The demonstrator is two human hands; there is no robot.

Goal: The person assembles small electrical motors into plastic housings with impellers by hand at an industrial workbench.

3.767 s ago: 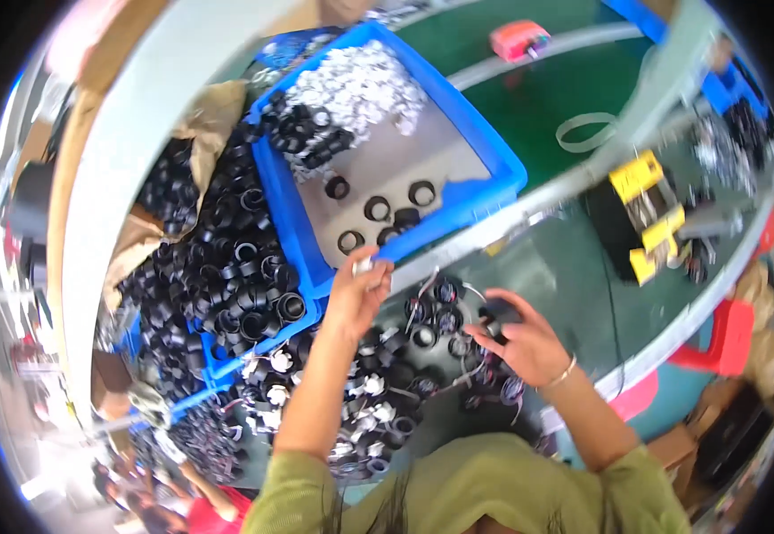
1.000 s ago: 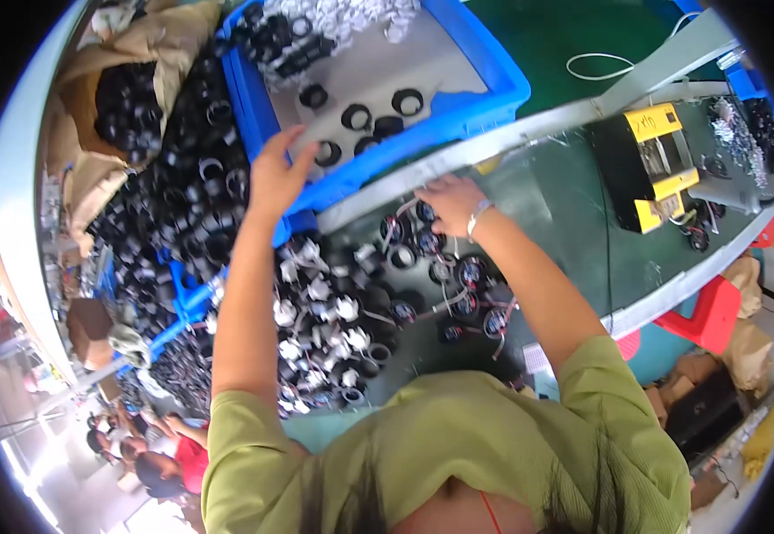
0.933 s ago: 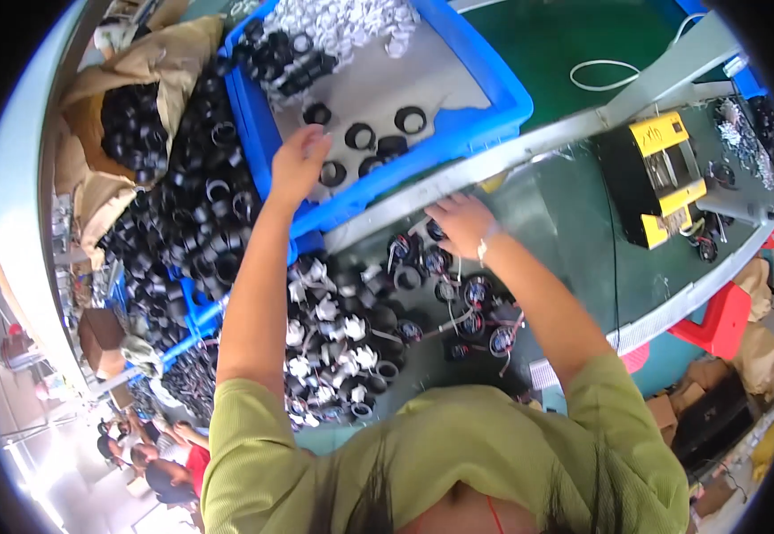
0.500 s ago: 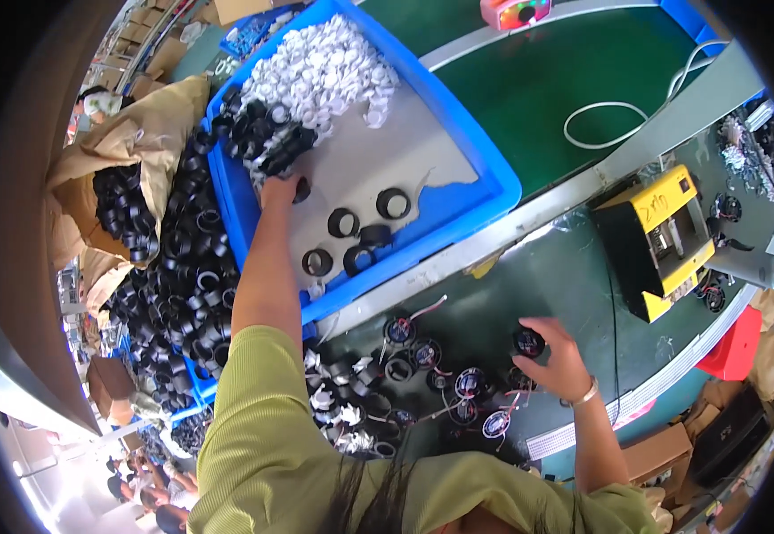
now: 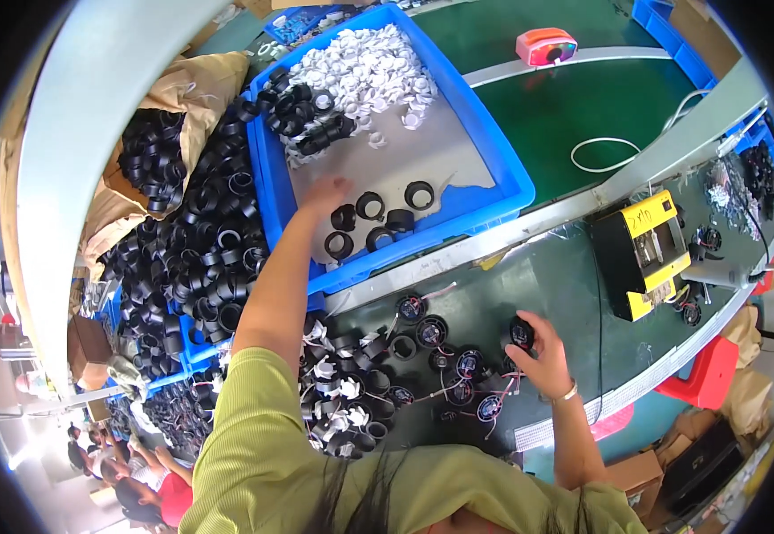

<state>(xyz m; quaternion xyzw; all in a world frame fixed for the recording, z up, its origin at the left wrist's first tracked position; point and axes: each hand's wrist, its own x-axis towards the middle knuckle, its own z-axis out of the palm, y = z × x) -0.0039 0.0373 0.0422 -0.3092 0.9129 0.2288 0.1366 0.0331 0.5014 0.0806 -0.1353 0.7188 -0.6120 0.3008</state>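
Observation:
My left hand [image 5: 326,194] is over the floor of a large blue tray [image 5: 516,182], fingers stretched out and holding nothing I can see. Close beside it lies a black ring [image 5: 343,216], and several similar rings [image 5: 370,206] are scattered nearby. My right hand [image 5: 547,360] grips a small round black part [image 5: 521,332] between thumb and fingers above the green bench. To its left on the bench are several round black parts with thin wires [image 5: 431,331]. Further left sits a cluster of black rings with white pieces [image 5: 349,387].
Small white parts [image 5: 373,67] heap at the tray's far end, with black rings [image 5: 293,111] beside them. Many black rings [image 5: 195,258] pile left of the tray, near a brown sack [image 5: 204,84]. A yellow-and-black device [image 5: 640,254] stands right; a red stool [image 5: 703,374] is below.
My left hand has drawn back from the heap of black rings toward the near part of the tray. Another black ring now lies by it. My right hand keeps its round part.

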